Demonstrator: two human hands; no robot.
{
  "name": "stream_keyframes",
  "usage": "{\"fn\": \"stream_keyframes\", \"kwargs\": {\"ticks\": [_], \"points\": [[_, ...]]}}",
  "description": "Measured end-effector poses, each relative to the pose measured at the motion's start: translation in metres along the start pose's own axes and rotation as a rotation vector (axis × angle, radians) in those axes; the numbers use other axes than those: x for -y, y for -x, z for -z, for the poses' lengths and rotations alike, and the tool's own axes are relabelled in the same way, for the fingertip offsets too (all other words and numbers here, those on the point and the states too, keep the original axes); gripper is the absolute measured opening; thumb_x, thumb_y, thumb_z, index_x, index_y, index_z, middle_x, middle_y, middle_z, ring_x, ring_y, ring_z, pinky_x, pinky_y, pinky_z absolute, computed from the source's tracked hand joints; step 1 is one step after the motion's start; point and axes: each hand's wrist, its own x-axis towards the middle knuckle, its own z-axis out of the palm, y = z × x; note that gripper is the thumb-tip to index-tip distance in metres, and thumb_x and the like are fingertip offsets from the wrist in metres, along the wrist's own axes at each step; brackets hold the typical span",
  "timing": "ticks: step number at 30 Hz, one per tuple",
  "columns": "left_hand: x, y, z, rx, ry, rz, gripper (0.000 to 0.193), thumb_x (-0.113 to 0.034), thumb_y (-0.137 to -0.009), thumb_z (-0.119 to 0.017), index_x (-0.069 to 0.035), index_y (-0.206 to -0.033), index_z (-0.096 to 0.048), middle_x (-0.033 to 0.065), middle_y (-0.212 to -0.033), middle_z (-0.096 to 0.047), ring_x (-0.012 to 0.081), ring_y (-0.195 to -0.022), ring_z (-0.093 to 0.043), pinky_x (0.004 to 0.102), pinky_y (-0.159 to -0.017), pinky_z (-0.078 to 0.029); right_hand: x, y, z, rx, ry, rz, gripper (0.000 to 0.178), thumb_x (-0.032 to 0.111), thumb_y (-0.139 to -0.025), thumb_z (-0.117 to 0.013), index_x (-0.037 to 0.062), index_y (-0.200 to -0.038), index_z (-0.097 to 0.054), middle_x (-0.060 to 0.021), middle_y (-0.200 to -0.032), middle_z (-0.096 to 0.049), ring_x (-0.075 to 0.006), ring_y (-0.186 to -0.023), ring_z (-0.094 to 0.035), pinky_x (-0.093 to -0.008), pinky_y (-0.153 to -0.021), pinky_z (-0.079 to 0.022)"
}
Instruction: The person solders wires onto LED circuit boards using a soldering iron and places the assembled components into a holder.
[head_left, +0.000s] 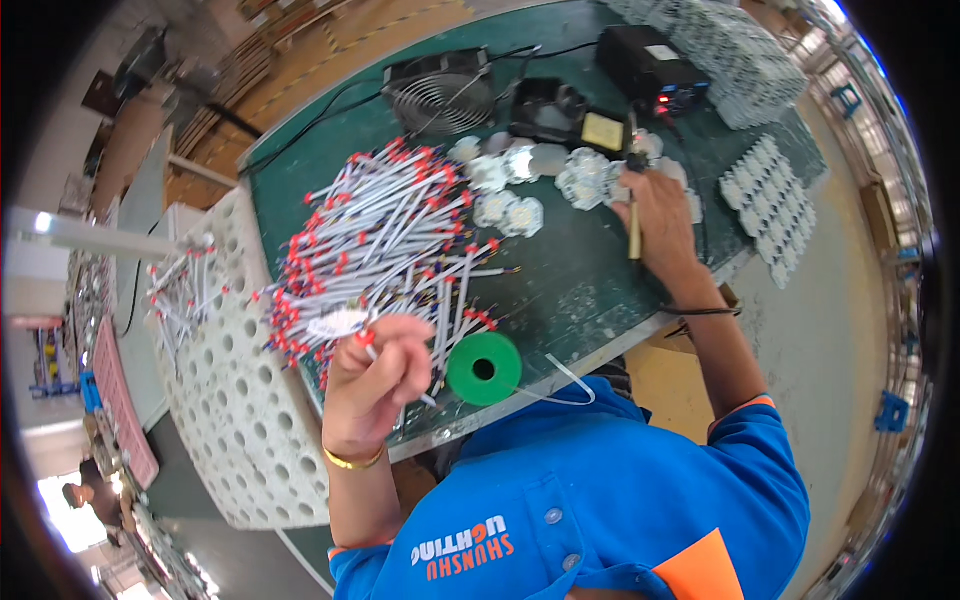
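My left hand (378,378) is raised over the near left table edge, fingers curled in a pinch. Between them is a white cable (368,348) with a red end; its other end shows below the fingers. A bright white disc (338,322) is at the fingertips; whether it is joined to the cable I cannot tell. Farther right, my right hand (658,225) closes around a slim tool (634,240) with a pale yellow handle and a dark collar. It is beside several whitish round boards (584,180). A green spool (484,369) sits next to my left hand, with a pale strand (575,378) curling off it.
A big heap of white cables (385,220) with red ends covers the table's left. Behind are a fan (440,95), a sponge stand (603,132) and a black powered box (652,70). Board panels (770,200) lie at right. A white perforated board (240,400) adjoins the left edge.
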Motion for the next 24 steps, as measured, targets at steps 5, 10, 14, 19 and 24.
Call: {"fn": "stream_keyframes", "kwargs": {"ticks": [5, 10, 14, 19, 24], "points": [[-0.011, -0.002, 0.001, -0.373, -0.616, 0.016, 0.024, -0.012, -0.094, -0.048, -0.001, -0.110, -0.060, 0.0016, -0.071, -0.060, 0.0009, -0.050, -0.035, 0.0170, -0.047, -0.029, 0.002, -0.004, 0.006, 0.075, -0.038, 0.004, 0.038, 0.005, -0.068, -0.069, 0.0073, -0.101, -0.050, -0.0132, -0.087, -0.054, -0.0329, -0.084, -0.052, -0.0414, -0.073, -0.038], [-0.004, -0.014, -0.001, -0.412, -0.934, 0.014, 0.021, -0.013, -0.091, -0.051, -0.004, -0.102, -0.066, -0.0027, -0.067, -0.062, 0.0001, -0.049, -0.035, 0.0185, -0.047, -0.028, 0.017, 0.002, 0.011, -0.004, -0.013, -0.025, 0.031, -0.001, -0.070, -0.066, 0.0056, -0.097, -0.051, -0.0140, -0.081, -0.053, -0.0330, -0.078, -0.052, -0.0420, -0.071, -0.039], [0.008, -0.046, -0.011, -0.397, -1.063, 0.005, 0.021, -0.018, -0.086, -0.057, -0.004, -0.098, -0.067, 0.0047, -0.069, -0.064, 0.0066, -0.050, -0.046, 0.0258, -0.048, -0.036, 0.029, 0.007, 0.020, -0.104, -0.156, -0.070, 0.027, -0.002, -0.072, -0.066, 0.0042, -0.094, -0.051, -0.0147, -0.080, -0.054, -0.0332, -0.073, -0.054, -0.0387, -0.065, -0.043], [0.043, -0.088, -0.006, -0.423, -1.413, -0.370, 0.022, -0.020, -0.077, -0.066, -0.003, -0.091, -0.067, 0.0157, -0.078, -0.065, 0.0299, -0.061, -0.060, 0.0376, -0.057, -0.045, 0.050, 0.010, 0.026, -0.233, -0.274, -0.130, 0.027, 0.002, -0.074, -0.070, 0.0039, -0.093, -0.050, -0.0131, -0.082, -0.055, -0.0279, -0.064, -0.054, -0.0304, -0.059, -0.044], [0.049, -0.102, -0.004, -0.354, -1.665, -0.157, 0.026, -0.024, -0.071, -0.072, -0.002, -0.083, -0.065, 0.0157, -0.079, -0.063, 0.0323, -0.070, -0.060, 0.0405, -0.062, -0.046, 0.071, 0.014, 0.031, -0.264, -0.482, -0.323, 0.025, 0.005, -0.082, -0.065, 0.0053, -0.099, -0.047, -0.0069, -0.076, -0.052, -0.0147, -0.061, -0.052, -0.0252, -0.056, -0.042]]}}
